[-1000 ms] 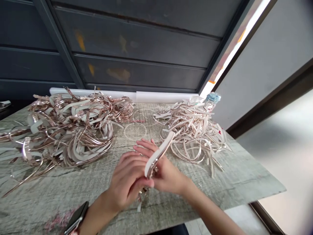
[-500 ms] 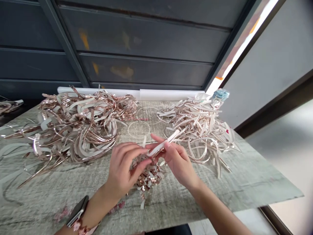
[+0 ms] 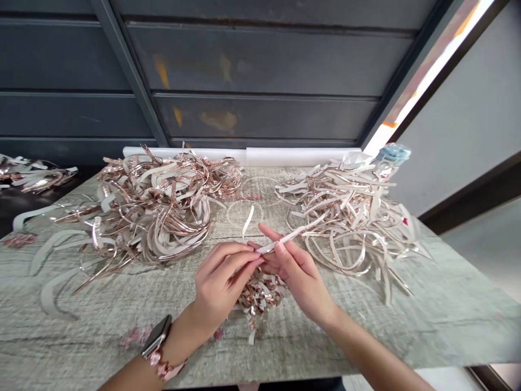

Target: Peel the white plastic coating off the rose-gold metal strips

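A white and rose-gold ribbon strip (image 3: 303, 229) runs slantwise between my hands. My right hand (image 3: 305, 277) grips it under the thumb, with the index finger stretched out beyond it. My left hand (image 3: 223, 277) pinches the strip's near end, its fingertips almost touching the right hand's fingers. Just past my left fingertips a short white piece of ribbon (image 3: 248, 221) stands out; whether it is held or lies on the table I cannot tell. Beneath both hands sits a heap of short, crinkled ribbon bits (image 3: 262, 293), partly covered by them.
Large tangles of ribbon lie to the left (image 3: 163, 201) and right (image 3: 350, 212) on the grey wood-patterned tabletop (image 3: 366, 342). A white roll (image 3: 301, 156) runs along the back, before a dark panelled wall. A blue plastic-wrapped item (image 3: 393, 155) stands behind the right tangle.
The view has shifted a little, so everything sits further right. My left fingers have closed into a pinch on the strip's end, and the strip is now straighter.
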